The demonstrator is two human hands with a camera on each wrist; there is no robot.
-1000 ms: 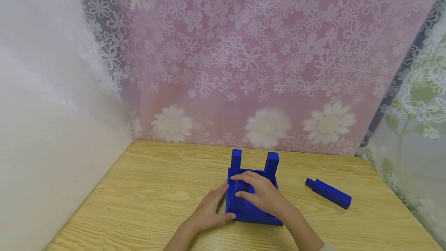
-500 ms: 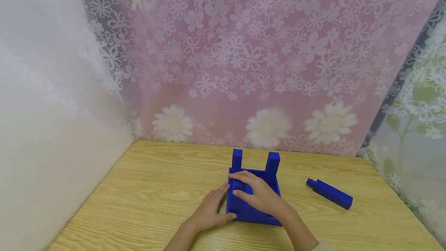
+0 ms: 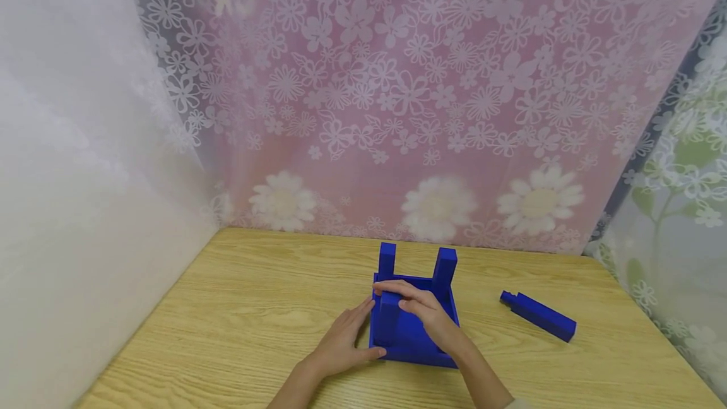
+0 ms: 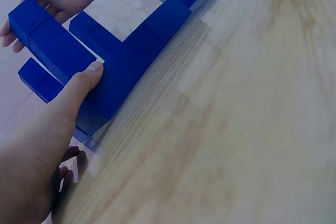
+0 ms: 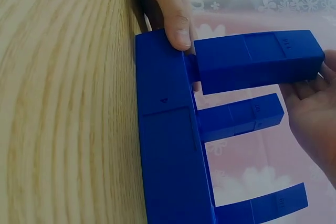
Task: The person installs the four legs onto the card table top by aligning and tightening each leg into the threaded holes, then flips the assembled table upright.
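Observation:
A blue square tray-like piece [image 3: 417, 333] with raised walls lies on the table, upright blue legs standing at its corners. My left hand [image 3: 343, 343] grips its near-left corner, thumb on the front wall and fingers along the left side. At that corner stands the near-left leg [image 3: 389, 320]; a narrow neck [image 5: 193, 67] shows at its base in the right wrist view. My right hand [image 3: 423, 311] holds the top of this leg, fingers behind it and thumb at its right side. In the left wrist view, the left thumb [image 4: 90, 77] presses beside the leg's base.
Two more legs, a far-left leg [image 3: 387, 260] and a far-right leg [image 3: 445, 270], rise from the back corners. A loose blue leg [image 3: 539, 316] with a notched narrow end lies to the right on the wooden table [image 3: 255, 308]. Behind hangs a pink flowered curtain [image 3: 363, 112].
The right thumb has shifted from the near-left leg's front to its right side, uncovering the leg. My left hand and the tray-like piece stay in place.

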